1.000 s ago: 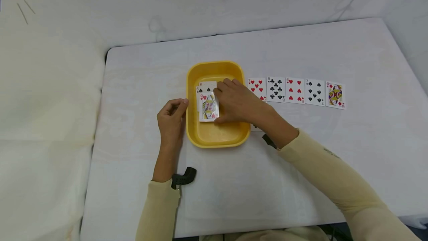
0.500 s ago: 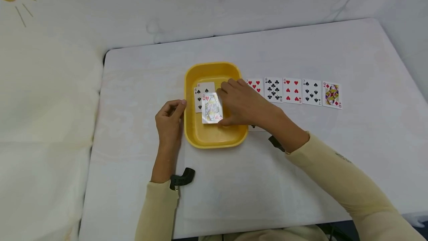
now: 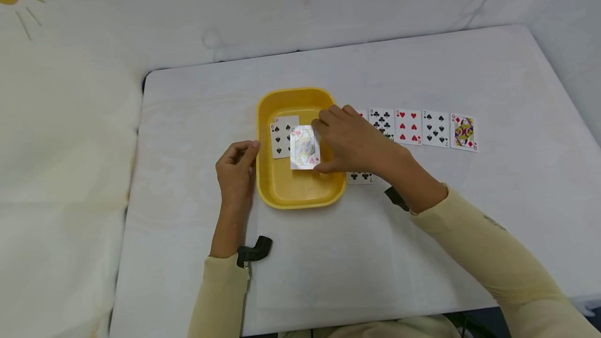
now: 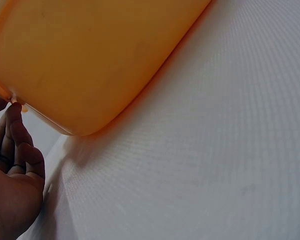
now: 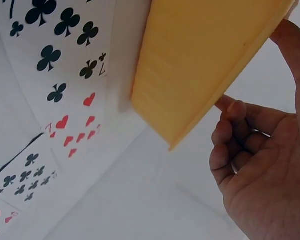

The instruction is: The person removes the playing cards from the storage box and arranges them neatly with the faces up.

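A yellow tray (image 3: 281, 200) sits mid-table. Inside it lies a six of spades (image 3: 279, 139) on another card. My right hand (image 3: 319, 146) reaches over the tray's right side and pinches a queen of hearts (image 3: 304, 148), lifted and tilted so it catches glare. That card is hidden in the right wrist view, which shows the tray's wall (image 5: 205, 60) and my curled fingers (image 5: 240, 150). My left hand (image 3: 249, 151) is at the tray's left rim, fingers curled, pinching the lip (image 4: 10, 97).
A seven of clubs (image 3: 360, 177) lies by the tray's right side under my right wrist. Right of the tray runs a row: seven of hearts (image 5: 72, 132), eight of clubs (image 3: 382, 121), six of hearts (image 3: 407, 127), seven of spades (image 3: 435, 129), queen of diamonds (image 3: 463, 132).
My right hand has lifted the queen of hearts off the pile and carried it rightward across the tray. The left hand has stayed at the rim.
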